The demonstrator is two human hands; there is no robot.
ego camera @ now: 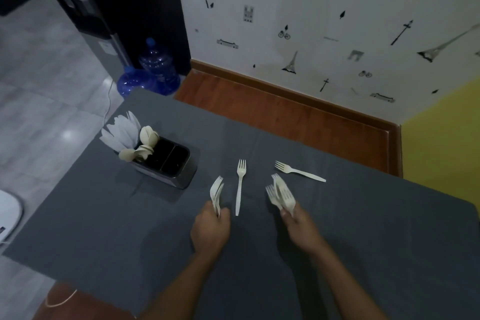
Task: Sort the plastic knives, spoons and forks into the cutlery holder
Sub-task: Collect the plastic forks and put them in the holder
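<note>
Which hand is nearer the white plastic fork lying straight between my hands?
Left. The left hand grips forks just left of the white plastic fork, near its handle end. The right hand is farther away on the fork's right.

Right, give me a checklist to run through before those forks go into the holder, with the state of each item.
1. Left hand grips its bunch of forks: ok.
2. Right hand grips its own bunch of forks: ok.
3. Free compartment in the cutlery holder: ok, the two right-hand ones look dark and empty; the knives and spoons fill the left end.
4. All forks off the table: not ok, one fork lies between the hands and another fork beyond the right hand.
5. Tines all facing one way in each bunch: cannot tell, the right bunch is blurred.
</note>
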